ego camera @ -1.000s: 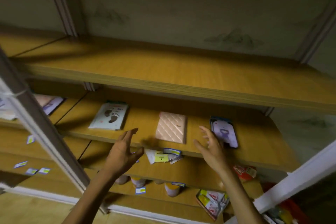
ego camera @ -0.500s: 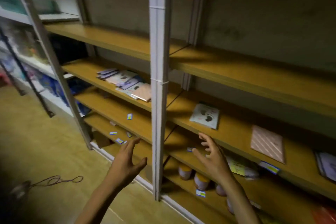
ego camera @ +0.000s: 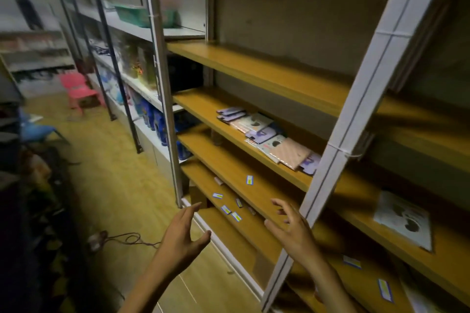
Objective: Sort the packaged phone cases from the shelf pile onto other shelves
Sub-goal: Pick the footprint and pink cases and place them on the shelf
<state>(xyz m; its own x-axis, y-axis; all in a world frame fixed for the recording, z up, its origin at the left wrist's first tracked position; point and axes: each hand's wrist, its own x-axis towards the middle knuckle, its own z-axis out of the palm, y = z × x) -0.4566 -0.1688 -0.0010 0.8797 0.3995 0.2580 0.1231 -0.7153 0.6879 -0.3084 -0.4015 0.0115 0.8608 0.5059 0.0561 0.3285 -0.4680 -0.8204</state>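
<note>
A pink plastic chair [ego camera: 77, 89] stands on the wooden floor [ego camera: 101, 173] far down the aisle. Nearer, a dark cable [ego camera: 127, 239] (loosely looped) lies on that floor. A green basket [ego camera: 134, 15] sits on a high white shelf [ego camera: 122, 26].

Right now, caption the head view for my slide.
Both empty hands, left and right, reach toward the phone-case pile on the wooden shelf.

Left hand [ego camera: 181, 232] and right hand [ego camera: 292, 227] empty, fingers spread, below pile of phone cases [ego camera: 267, 137] on shelf [ego camera: 203, 107]
</note>
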